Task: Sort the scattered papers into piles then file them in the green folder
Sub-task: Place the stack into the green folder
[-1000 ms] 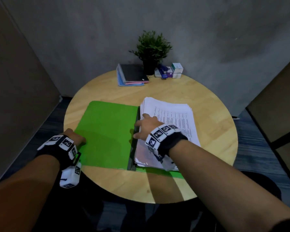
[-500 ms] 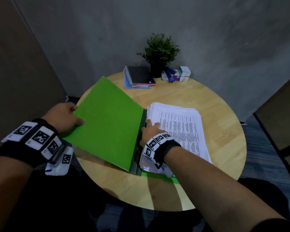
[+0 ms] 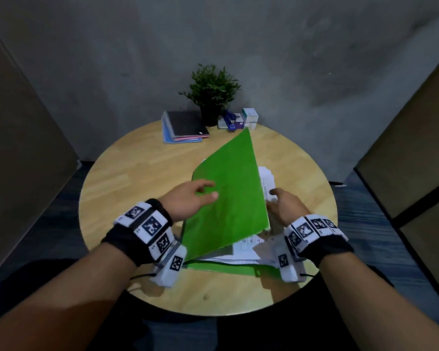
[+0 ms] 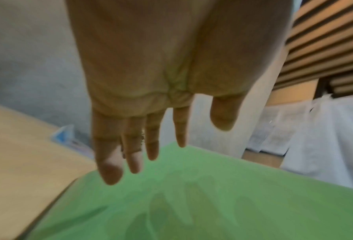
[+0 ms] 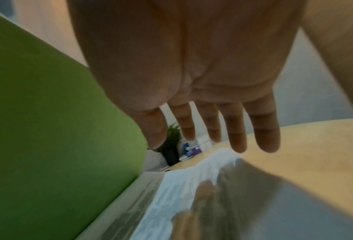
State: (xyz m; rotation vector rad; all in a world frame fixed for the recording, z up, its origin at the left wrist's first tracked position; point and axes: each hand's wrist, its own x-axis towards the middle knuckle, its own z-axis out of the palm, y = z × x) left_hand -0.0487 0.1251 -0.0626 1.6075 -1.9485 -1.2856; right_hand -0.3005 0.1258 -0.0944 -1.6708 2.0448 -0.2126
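The green folder (image 3: pixel 228 198) lies on the round wooden table (image 3: pixel 127 183), its front cover tilted over the stack of white papers (image 3: pixel 266 181) inside. My left hand (image 3: pixel 190 198) is flat against the outside of that cover, fingers straight; in the left wrist view the left hand (image 4: pixel 150 129) hovers just over the green cover (image 4: pixel 191 203). My right hand (image 3: pixel 284 203) is spread above the right edge of the papers, holding nothing. The right wrist view shows the right hand's fingers (image 5: pixel 237 129) straight over the paper stack (image 5: pixel 183 186), with the cover (image 5: pixel 48 129) rising on the left.
At the table's far edge stand a potted plant (image 3: pixel 212 95), a pile of notebooks (image 3: pixel 185 126), a blue stapler (image 3: pixel 230 120) and small boxes (image 3: pixel 250 117). Grey walls close in behind, panels on both sides.
The left hand swung the green cover up from flat on the left and over towards the papers. The right hand left the spine and moved to the stack's right side.
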